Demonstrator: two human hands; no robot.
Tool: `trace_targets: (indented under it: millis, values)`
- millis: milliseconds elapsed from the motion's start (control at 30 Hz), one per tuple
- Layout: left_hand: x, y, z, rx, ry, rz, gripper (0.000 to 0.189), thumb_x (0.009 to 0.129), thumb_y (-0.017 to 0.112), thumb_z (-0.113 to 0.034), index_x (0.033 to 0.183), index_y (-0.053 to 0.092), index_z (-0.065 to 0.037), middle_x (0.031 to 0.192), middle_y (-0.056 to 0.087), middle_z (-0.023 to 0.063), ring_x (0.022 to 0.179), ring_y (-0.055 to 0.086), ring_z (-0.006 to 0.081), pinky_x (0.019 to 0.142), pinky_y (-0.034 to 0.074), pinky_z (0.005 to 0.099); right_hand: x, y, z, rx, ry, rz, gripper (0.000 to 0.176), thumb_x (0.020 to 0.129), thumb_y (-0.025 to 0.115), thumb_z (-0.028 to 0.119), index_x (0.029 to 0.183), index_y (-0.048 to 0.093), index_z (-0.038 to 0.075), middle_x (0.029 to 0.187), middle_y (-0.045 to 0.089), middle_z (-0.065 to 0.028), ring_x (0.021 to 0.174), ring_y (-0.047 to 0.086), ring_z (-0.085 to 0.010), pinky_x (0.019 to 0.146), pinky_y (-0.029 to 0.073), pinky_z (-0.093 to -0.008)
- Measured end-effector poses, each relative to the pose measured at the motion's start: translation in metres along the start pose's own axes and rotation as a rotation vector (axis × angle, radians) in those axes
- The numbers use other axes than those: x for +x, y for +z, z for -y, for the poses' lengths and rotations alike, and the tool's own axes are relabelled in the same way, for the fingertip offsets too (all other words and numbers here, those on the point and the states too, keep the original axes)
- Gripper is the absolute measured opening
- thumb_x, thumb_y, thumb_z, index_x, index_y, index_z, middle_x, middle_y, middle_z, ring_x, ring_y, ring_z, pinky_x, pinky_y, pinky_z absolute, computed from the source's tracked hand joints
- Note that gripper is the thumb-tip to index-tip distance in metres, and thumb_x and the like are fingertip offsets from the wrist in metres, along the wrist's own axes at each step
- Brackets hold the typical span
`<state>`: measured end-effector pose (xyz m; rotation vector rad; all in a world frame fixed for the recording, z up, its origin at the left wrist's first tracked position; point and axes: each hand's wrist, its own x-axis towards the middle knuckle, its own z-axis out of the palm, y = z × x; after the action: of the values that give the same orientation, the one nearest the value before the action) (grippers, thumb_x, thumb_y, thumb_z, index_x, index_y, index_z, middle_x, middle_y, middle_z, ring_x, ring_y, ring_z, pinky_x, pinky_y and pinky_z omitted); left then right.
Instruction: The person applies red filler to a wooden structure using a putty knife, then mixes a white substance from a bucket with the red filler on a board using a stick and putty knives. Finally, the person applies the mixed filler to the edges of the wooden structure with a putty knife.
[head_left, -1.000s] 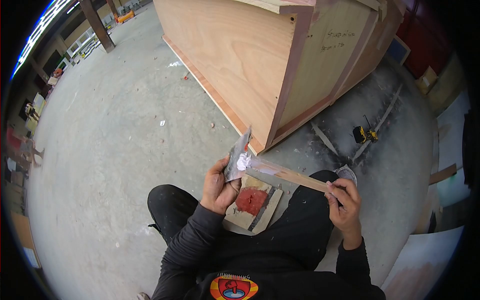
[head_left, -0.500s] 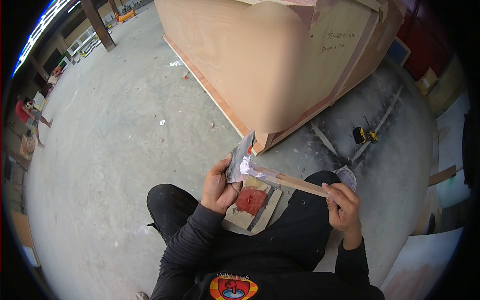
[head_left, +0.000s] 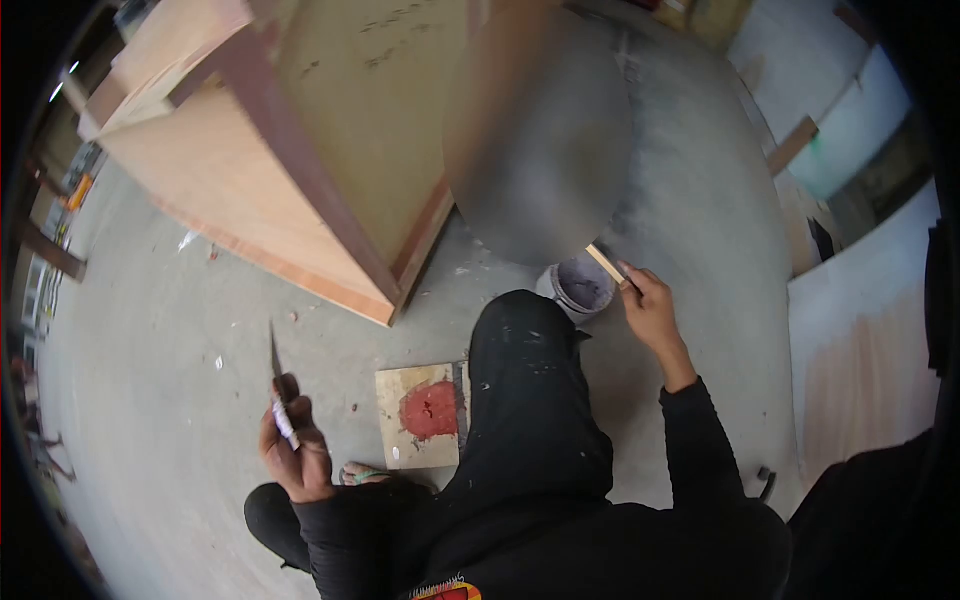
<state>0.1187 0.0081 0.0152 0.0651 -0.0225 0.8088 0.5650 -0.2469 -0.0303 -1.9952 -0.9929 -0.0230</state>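
My left hand (head_left: 297,455) is closed around a thin flat plate (head_left: 276,358), turned edge-on, with white paste along its lower part. Over on the right, my right hand (head_left: 652,312) grips a wooden stick (head_left: 604,263), whose pale end points up and left beside the rim of a bucket (head_left: 551,286). Greyish paste coats the inside of this bucket. Between my legs and the large wooden box lies a board (head_left: 388,388) bearing a patch of red paste (head_left: 428,412).
A large plywood box (head_left: 250,190) stands ahead on the left, its corner close to the board. Pale panels (head_left: 865,350) lean along the right side. Small scraps dot the concrete floor (head_left: 190,340). A blurred patch hides part of the floor behind the bucket.
My view has swung right. The stick has left the plate and moved over to the bucket with my right hand. My left hand has gone left, turning the plate edge-on.
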Motion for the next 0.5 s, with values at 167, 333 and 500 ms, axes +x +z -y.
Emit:
trace_targets:
  millis: [167,333,500]
  values:
    - [0.008,0.01,0.016,0.081,0.05,-0.059,0.039,0.1,0.037,-0.011,0.131,0.043,0.012,0.136,0.046,0.0237,0.101,0.057,0.028,0.073,0.064,0.0382,-0.05,0.036,-0.116,-0.184,0.283,-0.005,0.026,0.084,0.062,0.009,0.109,0.066,0.001,0.096,0.063,-0.0236,0.083,0.063,-0.0403,0.073,0.051,-0.0441]
    - [0.011,0.009,0.023,0.103,0.06,-0.08,0.039,0.1,0.037,-0.011,0.131,0.043,0.013,0.136,0.046,0.0238,0.102,0.057,0.0282,0.073,0.065,0.0388,-0.087,0.058,-0.145,-0.259,0.361,-0.024,0.027,0.083,0.061,0.008,0.107,0.065,-0.001,0.097,0.062,-0.0261,0.085,0.063,-0.043,0.075,0.052,-0.0455]
    - [0.013,0.002,0.026,0.126,0.049,-0.1,0.039,0.1,0.037,-0.01,0.132,0.041,0.013,0.136,0.045,0.024,0.101,0.057,0.0285,0.072,0.064,0.0379,-0.098,0.055,-0.147,-0.233,0.434,-0.122,0.027,0.08,0.06,0.007,0.105,0.065,-0.002,0.096,0.062,-0.0262,0.084,0.063,-0.0437,0.074,0.052,-0.0474]
